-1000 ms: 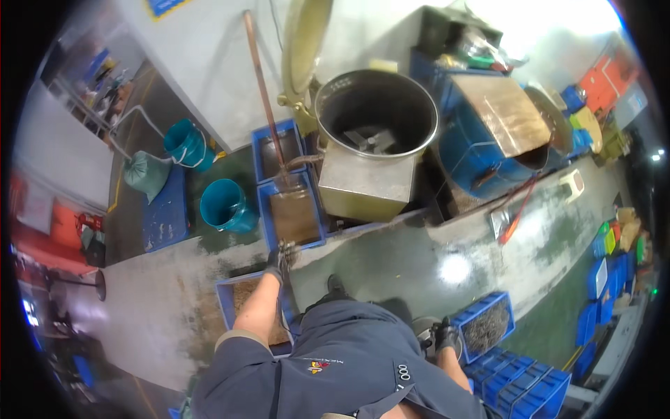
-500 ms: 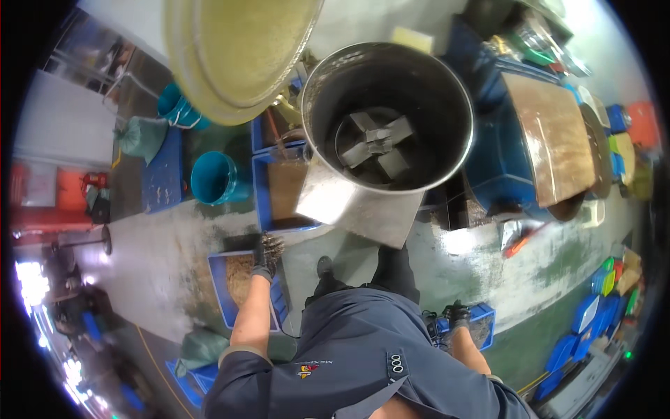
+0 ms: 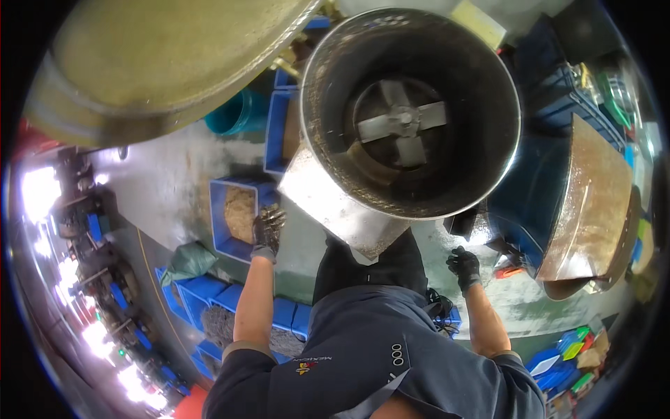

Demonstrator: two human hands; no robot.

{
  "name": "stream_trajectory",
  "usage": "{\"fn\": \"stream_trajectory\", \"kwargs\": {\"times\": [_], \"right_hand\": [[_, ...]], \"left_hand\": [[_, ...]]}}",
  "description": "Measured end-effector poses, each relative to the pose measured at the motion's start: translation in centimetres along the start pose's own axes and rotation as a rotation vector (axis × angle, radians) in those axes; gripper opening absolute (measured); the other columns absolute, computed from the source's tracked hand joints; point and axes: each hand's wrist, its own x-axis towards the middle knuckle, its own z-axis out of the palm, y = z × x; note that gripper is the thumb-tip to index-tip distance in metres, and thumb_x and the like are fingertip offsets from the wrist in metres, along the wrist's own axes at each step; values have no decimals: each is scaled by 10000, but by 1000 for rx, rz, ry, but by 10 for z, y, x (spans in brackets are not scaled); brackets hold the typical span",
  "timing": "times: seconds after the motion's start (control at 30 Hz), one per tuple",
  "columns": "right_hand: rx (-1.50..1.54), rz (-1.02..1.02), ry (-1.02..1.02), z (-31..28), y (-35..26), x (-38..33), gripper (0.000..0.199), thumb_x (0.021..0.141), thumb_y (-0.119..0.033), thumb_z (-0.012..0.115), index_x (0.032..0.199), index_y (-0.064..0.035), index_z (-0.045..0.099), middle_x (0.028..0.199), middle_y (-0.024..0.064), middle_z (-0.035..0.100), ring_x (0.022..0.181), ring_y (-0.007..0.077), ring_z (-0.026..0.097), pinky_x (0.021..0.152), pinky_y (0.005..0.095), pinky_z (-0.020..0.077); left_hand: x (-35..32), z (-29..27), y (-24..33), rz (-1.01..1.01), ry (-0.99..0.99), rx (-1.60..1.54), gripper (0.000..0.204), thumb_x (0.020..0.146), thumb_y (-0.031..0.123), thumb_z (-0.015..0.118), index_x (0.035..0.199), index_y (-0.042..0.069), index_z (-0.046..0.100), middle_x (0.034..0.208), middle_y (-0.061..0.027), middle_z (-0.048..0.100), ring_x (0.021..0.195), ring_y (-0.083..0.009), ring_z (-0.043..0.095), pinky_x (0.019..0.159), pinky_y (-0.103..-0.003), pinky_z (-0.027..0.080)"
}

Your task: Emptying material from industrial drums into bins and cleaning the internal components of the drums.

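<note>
In front of me stands a round steel drum (image 3: 335, 178), open at the top, with a metal bladed rotor (image 3: 405, 120) at its bottom. A large yellowish round lid (image 3: 167, 63) is raised at the upper left. My left hand (image 3: 264, 236), in a dark glove with a grey cuff, is closed around a clump of thin brownish pieces (image 3: 275, 215); their kind cannot be made out. It is beside a blue bin (image 3: 218, 216) that holds light brown material (image 3: 241, 213). My right hand (image 3: 464, 267), also dark-gloved, hangs low to the right with bent fingers apart and nothing visible in it.
A flat metal chute (image 3: 328, 202) juts from the drum toward me. Behind the left bin stand another blue bin (image 3: 274, 136) and a teal bucket (image 3: 229, 115). On the right is a dark blue container with a brown board (image 3: 593, 202). Several blue bins (image 3: 202, 290) line the lower left.
The drum and lid appear larger and nearer as I move forward. My left hand still grips the clump beside the bin. My right hand has swung forward, away from the bin behind it.
</note>
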Motion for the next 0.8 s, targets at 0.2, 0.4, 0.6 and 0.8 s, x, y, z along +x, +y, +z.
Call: {"fn": "stream_trajectory", "kwargs": {"times": [0.2,0.4,0.6,0.8], "right_hand": [[-1,45,28,2,16,0,373,892,-382,557,933,-11,565,658,111,559,510,213,519,463,282,423],[84,-180,94,8,39,2,533,870,-525,532,928,5,562,645,107,551,507,223,512,459,284,416],[-546,-1198,521,-39,1,38,198,814,-236,625,896,-60,591,848,40,623,581,202,568,541,390,474],[-646,-1186,709,107,-192,-110,525,868,-407,564,1244,-43,524,1214,200,565,1064,364,570,887,391,450]], "left_hand": [[-33,-59,-58,-302,314,-115,369,909,384,459,1040,61,580,929,-135,670,762,-223,645,659,-297,501],[-20,-141,-92,-404,243,-104,355,926,378,438,1021,69,586,889,-124,667,725,-237,647,625,-305,521],[23,-169,-67,-267,-42,-284,381,926,387,428,1046,67,597,925,-128,660,733,-225,645,635,-279,516],[-48,5,94,196,-134,-88,400,947,287,452,1214,-7,502,1155,-166,563,979,-254,600,864,-340,485]]}}
